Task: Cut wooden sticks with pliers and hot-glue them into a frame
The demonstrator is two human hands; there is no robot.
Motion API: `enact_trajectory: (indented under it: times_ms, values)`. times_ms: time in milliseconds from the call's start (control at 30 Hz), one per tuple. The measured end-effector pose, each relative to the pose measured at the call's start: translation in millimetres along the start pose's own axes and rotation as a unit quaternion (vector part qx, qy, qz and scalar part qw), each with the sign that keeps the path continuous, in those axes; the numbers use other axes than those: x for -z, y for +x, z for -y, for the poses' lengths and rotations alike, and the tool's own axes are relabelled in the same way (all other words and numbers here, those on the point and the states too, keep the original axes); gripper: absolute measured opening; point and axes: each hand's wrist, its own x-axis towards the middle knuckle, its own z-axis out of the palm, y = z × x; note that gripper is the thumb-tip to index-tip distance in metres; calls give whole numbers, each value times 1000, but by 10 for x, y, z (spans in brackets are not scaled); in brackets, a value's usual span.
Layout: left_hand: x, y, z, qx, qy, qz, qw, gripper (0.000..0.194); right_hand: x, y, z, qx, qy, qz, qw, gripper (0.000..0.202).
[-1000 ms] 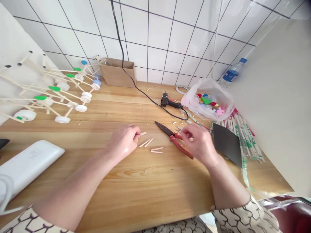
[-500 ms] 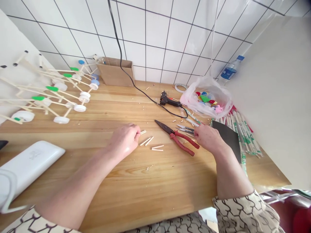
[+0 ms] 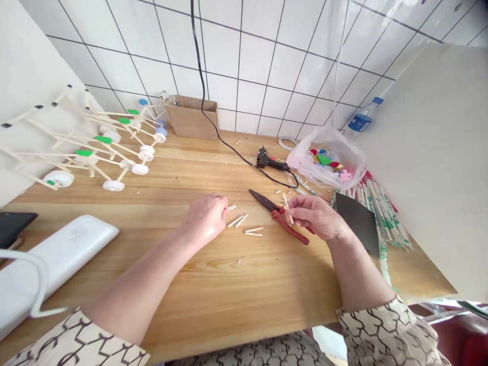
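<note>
My left hand [image 3: 208, 216] is closed on the table, with the ends of two short wooden sticks [image 3: 232, 207] sticking out at its fingertips. Two more pairs of short sticks [image 3: 253, 232] lie just to its right. Between thumb and fingers, my right hand [image 3: 310, 216] pinches a short wooden stick [image 3: 287, 206], held roughly upright. Below that stick are red-handled long-nose pliers [image 3: 292, 231], their jaws pointing away to the left and their handles partly covered by my right hand.
A black glue gun [image 3: 269, 160] with its cable lies behind the pliers. Stick frames with white wheels [image 3: 113, 185] fill the left. On the right are a plastic bag of coloured pieces [image 3: 301, 157], a black sheet [image 3: 358, 223] and wrapped sticks [image 3: 389, 213]. A white power bank [image 3: 84, 249] lies front left.
My right hand has turned and moved slightly left from beside the small scissors, and now shows a short stick in its fingers. My left hand stays by its sticks. The view has shifted a little.
</note>
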Motion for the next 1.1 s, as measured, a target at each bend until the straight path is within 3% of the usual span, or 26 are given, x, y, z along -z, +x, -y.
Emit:
enact_trajectory:
  times_ms: [233,367,500,633,733,967,1100]
  values:
    - [30,-7,-1,0,-25,-25,999,16,-336,39,-47,-17,35,6,999,14]
    - [125,-67,-122,27,-176,-81,981,12,-439,45,-58,-1,-23,-19,1000,13]
    - [133,-127,-264,40,-401,-25,915,15,-573,44,-107,28,-85,-38,995,8]
    - [46,-149,-382,81,-589,71,801,22,-715,35,-106,40,-94,-40,994,5]
    - [-14,-146,-423,104,-663,80,737,24,-788,34,-64,38,-97,-40,994,3]
    - [-53,-114,-380,128,-721,32,680,25,-863,101,11,53,-105,-45,992,7]
    - [-36,-103,-362,143,-736,10,662,27,-812,101,139,33,-94,2,995,14]
